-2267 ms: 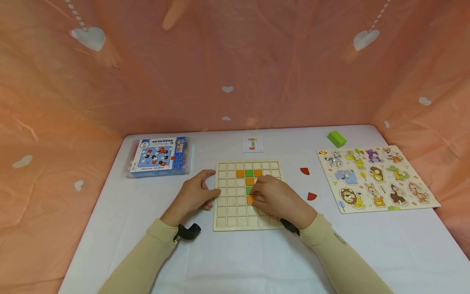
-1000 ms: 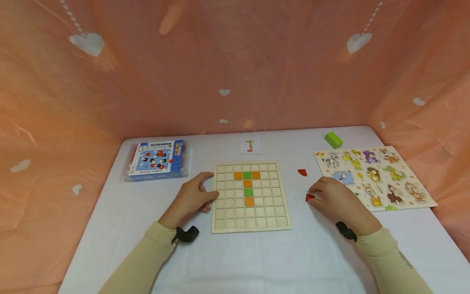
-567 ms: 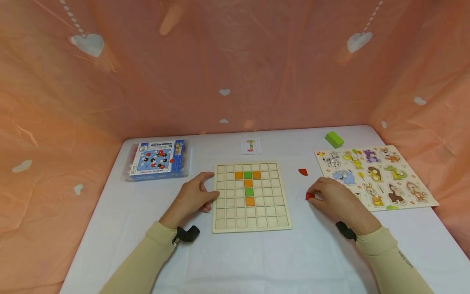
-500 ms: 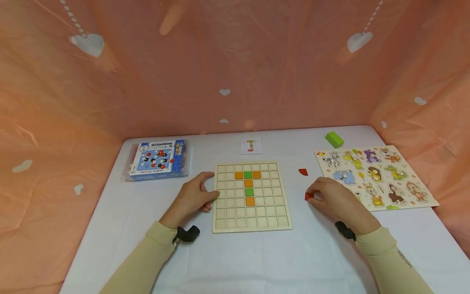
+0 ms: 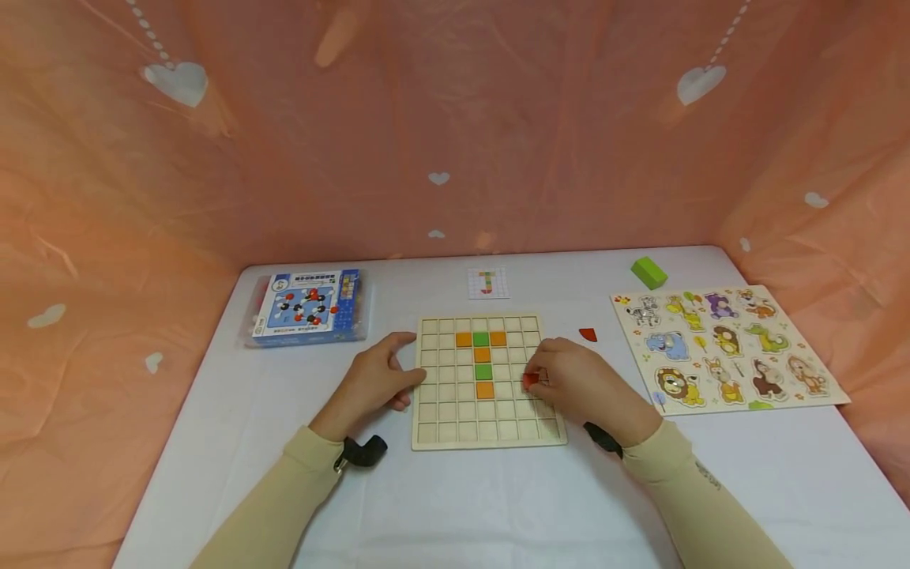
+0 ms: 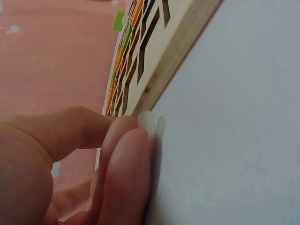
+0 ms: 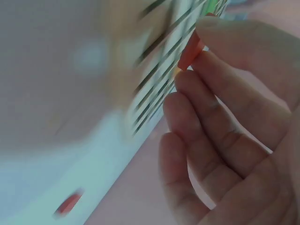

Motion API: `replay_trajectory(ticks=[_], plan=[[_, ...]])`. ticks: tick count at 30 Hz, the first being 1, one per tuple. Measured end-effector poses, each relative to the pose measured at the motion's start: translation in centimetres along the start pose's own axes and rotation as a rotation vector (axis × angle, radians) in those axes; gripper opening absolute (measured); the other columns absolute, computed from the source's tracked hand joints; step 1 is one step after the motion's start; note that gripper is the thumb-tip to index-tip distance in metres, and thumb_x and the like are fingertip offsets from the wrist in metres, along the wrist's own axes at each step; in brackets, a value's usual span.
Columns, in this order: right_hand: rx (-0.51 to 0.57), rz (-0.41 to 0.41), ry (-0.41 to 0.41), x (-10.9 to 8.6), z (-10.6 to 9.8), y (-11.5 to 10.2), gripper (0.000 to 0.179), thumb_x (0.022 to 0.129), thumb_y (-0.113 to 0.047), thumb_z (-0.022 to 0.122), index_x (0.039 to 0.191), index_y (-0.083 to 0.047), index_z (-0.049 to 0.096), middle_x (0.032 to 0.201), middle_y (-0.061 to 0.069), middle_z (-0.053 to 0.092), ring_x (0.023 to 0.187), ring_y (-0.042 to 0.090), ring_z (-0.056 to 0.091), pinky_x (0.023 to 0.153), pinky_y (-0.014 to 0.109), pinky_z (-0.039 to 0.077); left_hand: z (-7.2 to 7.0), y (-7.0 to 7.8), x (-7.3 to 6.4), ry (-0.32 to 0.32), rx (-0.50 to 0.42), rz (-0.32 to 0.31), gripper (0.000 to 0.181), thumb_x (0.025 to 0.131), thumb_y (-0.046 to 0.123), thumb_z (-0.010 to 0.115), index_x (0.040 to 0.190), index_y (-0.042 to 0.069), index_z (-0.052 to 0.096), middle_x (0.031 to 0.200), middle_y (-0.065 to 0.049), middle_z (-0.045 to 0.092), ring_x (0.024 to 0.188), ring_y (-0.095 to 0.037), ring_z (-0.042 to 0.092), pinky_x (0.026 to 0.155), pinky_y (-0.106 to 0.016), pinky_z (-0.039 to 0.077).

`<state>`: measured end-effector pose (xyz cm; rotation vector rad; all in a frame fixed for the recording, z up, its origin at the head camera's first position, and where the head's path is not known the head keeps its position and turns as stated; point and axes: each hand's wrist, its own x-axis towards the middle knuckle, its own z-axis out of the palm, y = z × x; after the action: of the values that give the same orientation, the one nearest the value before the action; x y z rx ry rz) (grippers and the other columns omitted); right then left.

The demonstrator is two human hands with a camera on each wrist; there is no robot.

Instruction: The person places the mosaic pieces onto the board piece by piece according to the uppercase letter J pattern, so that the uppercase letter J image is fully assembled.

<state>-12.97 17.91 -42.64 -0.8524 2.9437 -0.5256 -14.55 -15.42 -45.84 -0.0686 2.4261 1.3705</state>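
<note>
A square wooden grid board [image 5: 446,411] lies on the table, holding orange tiles [image 5: 485,390] and green tiles [image 5: 483,371] in a T-like pattern. At its left edge my left hand [image 5: 373,375] rests with thumb and forefinger apart, their tips against the side; the left wrist view shows fingertips [image 6: 126,159] right at that edge. My right hand [image 5: 579,383] pinches a red quarter-round tile [image 7: 191,50] between thumb and fingers, over the right part of the board. Another red quarter-round tile [image 5: 588,334] lies on the table right of the board.
Behind the board is a small card [image 5: 488,283] printed with a coloured J shape. A boxed molecule model set [image 5: 304,310] sits at back left. To the right lie an animal puzzle board [image 5: 725,348] and a green block [image 5: 649,273].
My right hand has gone from the board to the nearer red tile on the right, picked it up and carried it left over the board. My left hand has stayed at the edge.
</note>
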Motion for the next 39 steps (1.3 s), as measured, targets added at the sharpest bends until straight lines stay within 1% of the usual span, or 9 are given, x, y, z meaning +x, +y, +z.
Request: replay_trajectory(ticks=[2, 4, 6, 9, 12, 16, 24, 31, 39], plan=[[0.007, -0.051, 0.000, 0.7, 0.4, -1.1, 0.005, 0.090, -0.014, 0.086, 0.093, -0.015, 0.082, 0.092, -0.006, 0.067, 0.087, 0.010, 0.058, 0.078, 0.027, 0.056, 0.0, 0.0, 0.1, -0.001, 0.000, 0.000, 0.073, 0.095, 0.021, 0.083, 0.160, 0.023, 0.049, 0.081, -0.009, 0.064, 0.057, -0.016, 0.070, 0.056, -0.030, 0.063], [0.017, -0.094, 0.003, 1.1, 0.8, -2.0, 0.006, 0.090, -0.014, 0.086, 0.092, -0.016, 0.082, 0.091, -0.006, 0.067, 0.087, 0.010, 0.060, 0.078, 0.026, 0.056, 0.1, 0.0, 0.1, -0.001, 0.001, 0.000, 0.073, 0.095, 0.021, 0.083, 0.160, 0.023, 0.049, 0.081, -0.009, 0.064, 0.057, -0.016, 0.070, 0.056, -0.030, 0.063], [0.027, -0.118, -0.007, 1.3, 1.2, -2.7, 0.006, 0.090, -0.015, 0.087, 0.092, -0.017, 0.082, 0.091, -0.007, 0.067, 0.087, 0.010, 0.061, 0.078, 0.026, 0.057, 0.1, -0.1, 0.2, -0.001, -0.003, 0.003, 0.073, 0.095, 0.021, 0.083, 0.160, 0.023, 0.049, 0.080, -0.009, 0.064, 0.057, -0.016, 0.070, 0.056, -0.030, 0.063], [0.041, -0.129, -0.029, 1.4, 1.6, -3.6, 0.006, 0.091, -0.017, 0.087, 0.091, -0.019, 0.081, 0.091, -0.008, 0.067, 0.087, 0.010, 0.060, 0.078, 0.026, 0.056, 0.2, -0.1, 0.2, -0.005, -0.008, 0.009, 0.072, 0.095, 0.020, 0.083, 0.159, 0.023, 0.049, 0.079, -0.009, 0.065, 0.057, -0.016, 0.070, 0.056, -0.030, 0.063], [0.056, -0.138, -0.033, 1.2, 1.9, -4.1, 0.008, 0.091, -0.016, 0.087, 0.089, -0.020, 0.080, 0.090, -0.009, 0.067, 0.086, 0.008, 0.059, 0.077, 0.025, 0.055, 0.3, -0.1, 0.1, -0.010, -0.011, 0.016, 0.072, 0.096, 0.019, 0.082, 0.159, 0.022, 0.049, 0.078, -0.009, 0.065, 0.057, -0.015, 0.069, 0.057, -0.030, 0.063], [0.062, -0.161, -0.016, 1.1, 2.2, -4.4, 0.011, 0.091, -0.015, 0.086, 0.086, -0.022, 0.079, 0.089, -0.010, 0.066, 0.085, 0.007, 0.060, 0.076, 0.024, 0.055, 0.3, -0.1, 0.1, -0.012, -0.011, 0.020, 0.071, 0.096, 0.019, 0.082, 0.160, 0.022, 0.049, 0.077, -0.009, 0.065, 0.056, -0.015, 0.069, 0.057, -0.030, 0.063], [0.039, -0.191, -0.011, 1.2, 2.5, -4.8, 0.012, 0.089, -0.011, 0.084, 0.087, -0.021, 0.078, 0.089, -0.010, 0.067, 0.084, 0.009, 0.062, 0.076, 0.025, 0.056, 0.2, -0.1, 0.2, 0.003, 0.004, 0.013, 0.072, 0.095, 0.020, 0.082, 0.160, 0.022, 0.049, 0.078, -0.009, 0.065, 0.056, -0.015, 0.070, 0.056, -0.030, 0.062], [0.029, -0.199, -0.015, 1.4, 2.6, -4.8, 0.010, 0.089, -0.012, 0.085, 0.088, -0.020, 0.079, 0.090, -0.009, 0.069, 0.085, 0.009, 0.063, 0.076, 0.026, 0.056, 0.0, -0.1, 0.1, -0.003, 0.002, -0.002, 0.073, 0.095, 0.020, 0.083, 0.160, 0.023, 0.049, 0.081, -0.009, 0.064, 0.056, -0.016, 0.070, 0.056, -0.030, 0.063], [0.019, -0.204, -0.012, 1.4, 2.6, -4.8, 0.011, 0.089, -0.012, 0.086, 0.088, -0.021, 0.080, 0.090, -0.010, 0.069, 0.084, 0.008, 0.063, 0.075, 0.025, 0.056, 0.0, -0.3, 0.1, -0.005, -0.006, 0.010, 0.073, 0.095, 0.021, 0.083, 0.160, 0.023, 0.049, 0.080, -0.008, 0.064, 0.057, -0.016, 0.070, 0.056, -0.030, 0.062]])
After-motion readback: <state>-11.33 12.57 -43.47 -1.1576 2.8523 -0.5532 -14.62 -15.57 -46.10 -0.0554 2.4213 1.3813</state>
